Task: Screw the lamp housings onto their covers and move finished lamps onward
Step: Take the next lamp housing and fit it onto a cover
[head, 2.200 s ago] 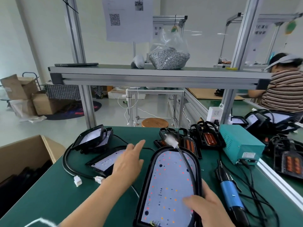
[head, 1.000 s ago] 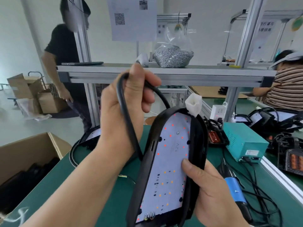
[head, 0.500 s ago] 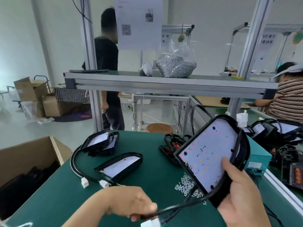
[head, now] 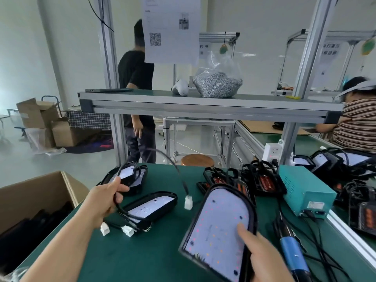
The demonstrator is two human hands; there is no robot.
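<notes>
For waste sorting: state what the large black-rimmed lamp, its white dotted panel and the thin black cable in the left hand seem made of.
Black lamp rim: likely moulded plastic, semi-gloss, rounded; painted metal possible. White dotted panel: probably matt circuit board with LEDs. Thin black cable: flexible rubbery sheath, arcs freely.

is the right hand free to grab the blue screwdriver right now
Probably not yet: the right hand grips the lamp. The blue screwdriver lies just beside it, unobstructed, so it looks reachable after setting the lamp down.
</notes>
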